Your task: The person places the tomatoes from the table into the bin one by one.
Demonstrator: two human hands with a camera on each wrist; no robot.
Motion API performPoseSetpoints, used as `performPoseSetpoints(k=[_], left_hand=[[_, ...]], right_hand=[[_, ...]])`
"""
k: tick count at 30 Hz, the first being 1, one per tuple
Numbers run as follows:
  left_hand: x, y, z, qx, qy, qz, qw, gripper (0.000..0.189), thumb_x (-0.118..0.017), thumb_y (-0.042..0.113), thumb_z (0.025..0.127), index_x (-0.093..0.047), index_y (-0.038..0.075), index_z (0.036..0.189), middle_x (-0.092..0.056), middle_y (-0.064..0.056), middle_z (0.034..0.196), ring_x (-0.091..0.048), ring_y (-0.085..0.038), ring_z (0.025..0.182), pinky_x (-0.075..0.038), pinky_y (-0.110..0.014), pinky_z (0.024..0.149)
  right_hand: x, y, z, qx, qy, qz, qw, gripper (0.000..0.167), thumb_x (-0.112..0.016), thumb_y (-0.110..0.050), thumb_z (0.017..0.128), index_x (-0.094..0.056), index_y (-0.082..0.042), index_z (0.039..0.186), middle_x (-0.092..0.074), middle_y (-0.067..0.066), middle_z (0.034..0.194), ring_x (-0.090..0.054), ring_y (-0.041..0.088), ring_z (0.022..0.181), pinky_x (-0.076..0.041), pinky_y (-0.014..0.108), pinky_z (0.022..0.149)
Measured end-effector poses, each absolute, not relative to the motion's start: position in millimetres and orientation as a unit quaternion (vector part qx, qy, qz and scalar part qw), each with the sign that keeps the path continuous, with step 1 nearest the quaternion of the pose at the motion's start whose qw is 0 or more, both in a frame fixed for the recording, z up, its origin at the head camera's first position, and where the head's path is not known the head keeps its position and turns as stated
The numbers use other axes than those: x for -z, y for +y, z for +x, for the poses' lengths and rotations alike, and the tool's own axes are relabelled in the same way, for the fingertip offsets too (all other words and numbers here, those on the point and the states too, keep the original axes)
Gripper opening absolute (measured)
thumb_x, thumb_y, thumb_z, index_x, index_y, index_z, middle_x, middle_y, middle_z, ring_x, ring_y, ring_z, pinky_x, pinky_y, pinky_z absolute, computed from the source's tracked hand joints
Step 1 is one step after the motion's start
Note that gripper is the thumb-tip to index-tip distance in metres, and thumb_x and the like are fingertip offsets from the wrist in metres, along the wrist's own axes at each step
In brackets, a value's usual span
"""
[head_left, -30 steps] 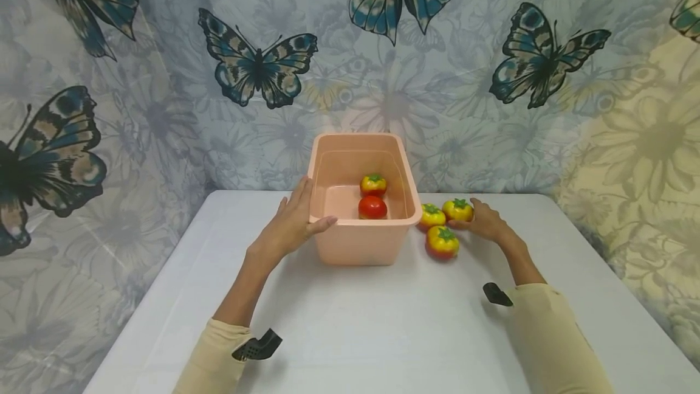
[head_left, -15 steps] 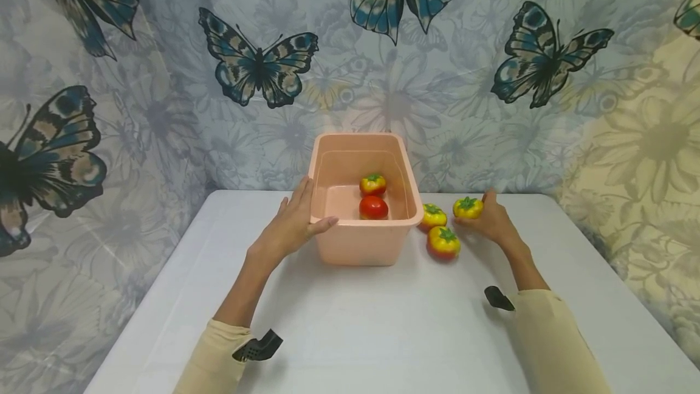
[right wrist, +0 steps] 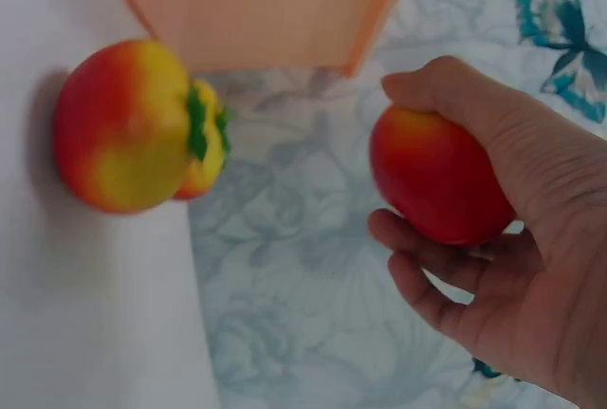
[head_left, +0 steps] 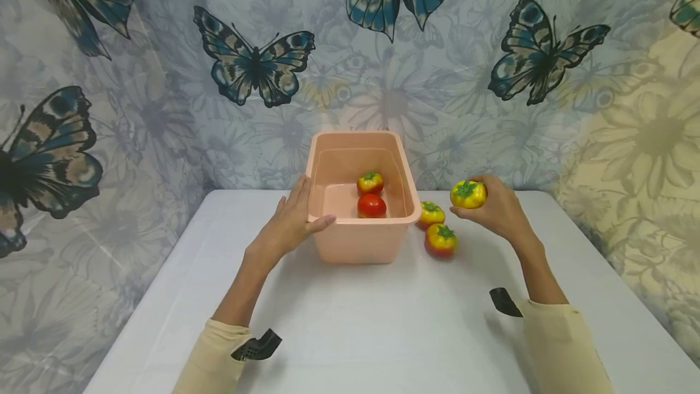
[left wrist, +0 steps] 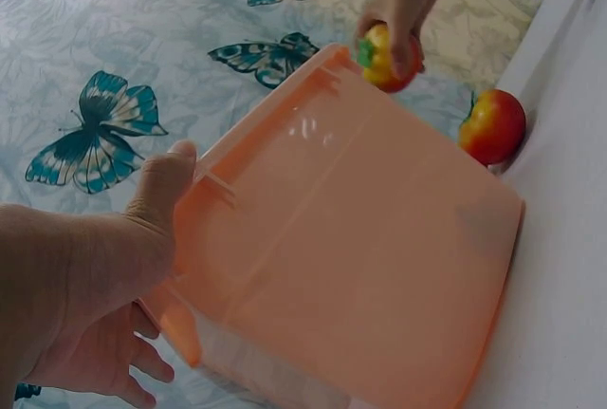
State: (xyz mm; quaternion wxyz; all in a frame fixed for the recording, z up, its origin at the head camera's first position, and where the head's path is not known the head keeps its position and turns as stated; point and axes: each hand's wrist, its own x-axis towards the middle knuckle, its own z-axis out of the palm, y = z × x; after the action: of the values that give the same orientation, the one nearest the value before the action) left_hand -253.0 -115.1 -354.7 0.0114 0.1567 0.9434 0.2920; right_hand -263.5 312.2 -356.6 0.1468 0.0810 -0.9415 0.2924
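Note:
In the head view my left hand (head_left: 288,219) rests against the near left corner of a peach plastic bin (head_left: 354,242), fingers along its left side and thumb at the front rim. My right hand (head_left: 499,208) holds a yellow-and-red persimmon (head_left: 468,194) with a green leafy cap, raised above the table right of the bin. Its red underside shows between thumb and fingers in the right wrist view. Two similar persimmons, a nearer one (head_left: 440,241) and a farther one (head_left: 431,215), sit beside the bin. Inside lie a capped persimmon (head_left: 370,183) and a plain red round fruit (head_left: 372,205).
A white table (head_left: 350,327) carries everything. Behind and at both sides hangs a floral cloth with butterflies (head_left: 254,56). The bin's right wall (head_left: 407,181) stands between the fruit inside and the raised persimmon.
My right hand has taken hold of the farthest persimmon outside the bin and lifted it off the table, up and slightly right. The left hand stays at the bin.

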Motion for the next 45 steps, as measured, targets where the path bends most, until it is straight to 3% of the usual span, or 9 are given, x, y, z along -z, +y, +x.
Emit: performPoseSetpoints(k=[3,6,8,15,25,36,42,45], left_hand=[[355,-116,-253,-0.291,0.944,0.157,0.011,0.111,-0.057,0.068,0.098,0.003,0.006,0.168,0.004,-0.012,0.178,-0.006,-0.031,0.166,-0.008,-0.062,0.133],[355,-116,-254,-0.291,0.943,0.159,0.011,0.111,-0.057,0.068,0.098,0.003,0.006,0.168,0.004,-0.011,0.178,-0.006,-0.030,0.166,-0.007,-0.062,0.133],[355,-116,-254,-0.295,0.942,0.160,0.009,0.111,-0.057,0.068,0.098,0.003,0.006,0.168,0.004,-0.011,0.178,-0.006,-0.030,0.167,-0.007,-0.062,0.133],[356,-116,-253,-0.298,0.941,0.163,0.011,0.112,-0.058,0.067,0.098,0.003,0.006,0.168,0.004,-0.012,0.178,-0.005,-0.031,0.166,-0.007,-0.063,0.133],[357,-116,-254,-0.297,0.941,0.158,0.010,0.111,-0.060,0.066,0.098,0.003,0.007,0.168,0.003,-0.012,0.179,-0.007,-0.031,0.166,-0.007,-0.062,0.133],[355,-116,-254,-0.298,0.941,0.161,0.007,0.111,-0.060,0.064,0.098,0.003,0.006,0.168,0.004,-0.012,0.179,-0.006,-0.031,0.166,-0.006,-0.063,0.133],[357,-116,-254,-0.302,0.940,0.158,0.008,0.111,-0.060,0.065,0.098,0.003,0.007,0.168,0.004,-0.011,0.179,-0.006,-0.030,0.166,-0.006,-0.062,0.133],[358,-116,-255,-0.300,0.941,0.158,0.008,0.111,-0.060,0.066,0.098,0.003,0.008,0.169,0.004,-0.011,0.179,-0.006,-0.030,0.167,-0.006,-0.062,0.133]], right_hand=[[347,303,-261,-0.306,-0.932,0.103,0.162,0.073,-0.087,-0.025,0.083,-0.045,0.007,0.132,-0.060,0.029,0.119,-0.064,0.042,0.098,-0.063,0.040,0.081],[338,292,-258,-0.326,-0.922,0.122,0.170,0.072,-0.087,-0.023,0.083,-0.043,0.006,0.130,-0.059,0.028,0.117,-0.065,0.039,0.093,-0.055,0.017,0.072],[333,284,-257,-0.340,-0.916,0.131,0.168,0.071,-0.086,-0.024,0.084,-0.041,0.005,0.131,-0.060,0.027,0.117,-0.064,0.037,0.092,-0.050,0.010,0.069],[321,261,-256,-0.370,-0.907,0.137,0.146,0.073,-0.081,-0.034,0.090,-0.038,0.000,0.138,-0.063,0.022,0.115,-0.064,0.031,0.087,-0.054,0.016,0.067],[310,232,-262,-0.382,-0.910,0.123,0.107,0.079,-0.071,-0.048,0.095,-0.030,-0.005,0.147,-0.065,0.022,0.116,-0.066,0.033,0.096,-0.056,0.027,0.081],[309,212,-267,-0.375,-0.916,0.121,0.077,0.083,-0.065,-0.057,0.095,-0.030,-0.010,0.153,-0.063,0.021,0.122,-0.065,0.035,0.101,-0.060,0.041,0.087],[317,206,-274,-0.362,-0.918,0.131,0.096,0.073,-0.058,-0.056,0.101,-0.036,-0.005,0.147,-0.066,0.023,0.117,-0.067,0.034,0.095,-0.060,0.038,0.081],[321,198,-278,-0.356,-0.917,0.141,0.107,0.072,-0.061,-0.055,0.100,-0.038,-0.003,0.145,-0.067,0.023,0.115,-0.068,0.034,0.094,-0.061,0.040,0.081]])
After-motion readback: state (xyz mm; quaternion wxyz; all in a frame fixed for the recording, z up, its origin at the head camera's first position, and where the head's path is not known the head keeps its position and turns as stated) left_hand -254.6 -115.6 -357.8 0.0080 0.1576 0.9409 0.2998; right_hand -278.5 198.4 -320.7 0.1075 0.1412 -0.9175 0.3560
